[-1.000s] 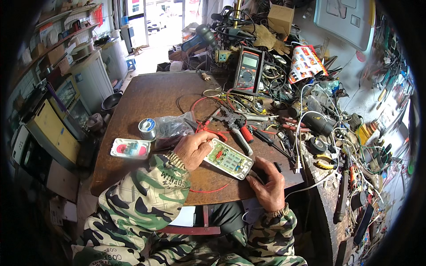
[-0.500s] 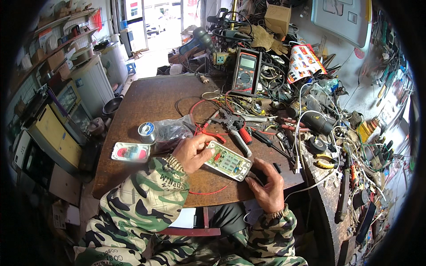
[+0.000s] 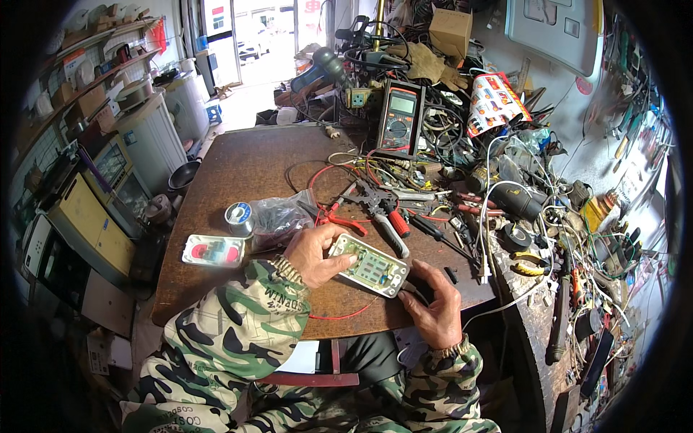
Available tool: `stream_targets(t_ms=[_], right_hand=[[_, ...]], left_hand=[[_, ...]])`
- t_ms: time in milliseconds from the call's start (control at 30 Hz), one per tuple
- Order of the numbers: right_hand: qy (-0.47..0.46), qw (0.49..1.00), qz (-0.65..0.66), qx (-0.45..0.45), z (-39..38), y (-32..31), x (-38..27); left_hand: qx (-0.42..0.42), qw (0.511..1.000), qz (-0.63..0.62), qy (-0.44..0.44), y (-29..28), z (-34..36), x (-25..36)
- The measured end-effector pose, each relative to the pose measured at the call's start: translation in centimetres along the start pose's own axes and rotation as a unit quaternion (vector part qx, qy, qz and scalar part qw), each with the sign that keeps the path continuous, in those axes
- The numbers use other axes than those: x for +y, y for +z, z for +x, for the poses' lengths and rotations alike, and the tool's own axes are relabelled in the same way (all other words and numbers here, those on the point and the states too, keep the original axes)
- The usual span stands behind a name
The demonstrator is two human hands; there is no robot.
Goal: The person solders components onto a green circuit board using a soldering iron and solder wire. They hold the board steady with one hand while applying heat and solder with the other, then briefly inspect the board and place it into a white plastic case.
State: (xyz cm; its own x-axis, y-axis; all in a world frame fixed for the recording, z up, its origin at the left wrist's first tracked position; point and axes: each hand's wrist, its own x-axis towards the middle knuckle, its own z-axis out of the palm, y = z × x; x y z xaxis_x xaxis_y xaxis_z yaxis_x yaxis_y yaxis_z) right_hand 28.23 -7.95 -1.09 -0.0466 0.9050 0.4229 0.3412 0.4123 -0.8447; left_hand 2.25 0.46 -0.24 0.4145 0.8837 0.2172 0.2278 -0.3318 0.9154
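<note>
A white plastic case (image 3: 395,291) with a green circuit board (image 3: 374,268) inside is held above the near edge of the table, tilted with its inner side up. My left hand (image 3: 317,257) grips its left end, fingers underneath and thumb lying over the board's components. At the other end my right hand (image 3: 436,307) is closed around a dark cable (image 3: 421,290) that meets the case; the fingers partly hide it. Left of my left hand lies a matching white cover (image 3: 189,250) with red round parts inside.
Beyond my hands lie a solder spool (image 3: 239,215), a clear plastic bag (image 3: 278,220), red-handled pliers (image 3: 343,220) and wire strippers (image 3: 386,216). A multimeter (image 3: 401,119) stands at the back. Tangled cables and tools crowd the right side, with black-and-yellow pliers (image 3: 530,267) among them.
My left thumb has slid from the case's left edge onto the board, covering the red components. The case has shifted slightly left and down. My right hand has barely moved.
</note>
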Motion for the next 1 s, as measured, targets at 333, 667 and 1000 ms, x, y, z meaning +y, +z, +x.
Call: stream_targets(t_ms=[333, 667, 1000], right_hand=[[-0.008, 1.000, -0.022, 0.001, -0.02, 0.01, 0.08], [-0.001, 1.000, -0.007, -0.006, 0.03, 0.09, -0.22], [0.009, 1.000, 0.001, -0.006, -0.03, -0.03, 0.23]], left_hand=[[0.002, 1.000, -0.019, 0.022, 0.16, 0.04, -0.50], [0.033, 0.994, 0.093, 0.038, -0.63, 0.07, -0.12], [0.026, 0.993, 0.105, 0.038, -0.59, 0.26, -0.10]])
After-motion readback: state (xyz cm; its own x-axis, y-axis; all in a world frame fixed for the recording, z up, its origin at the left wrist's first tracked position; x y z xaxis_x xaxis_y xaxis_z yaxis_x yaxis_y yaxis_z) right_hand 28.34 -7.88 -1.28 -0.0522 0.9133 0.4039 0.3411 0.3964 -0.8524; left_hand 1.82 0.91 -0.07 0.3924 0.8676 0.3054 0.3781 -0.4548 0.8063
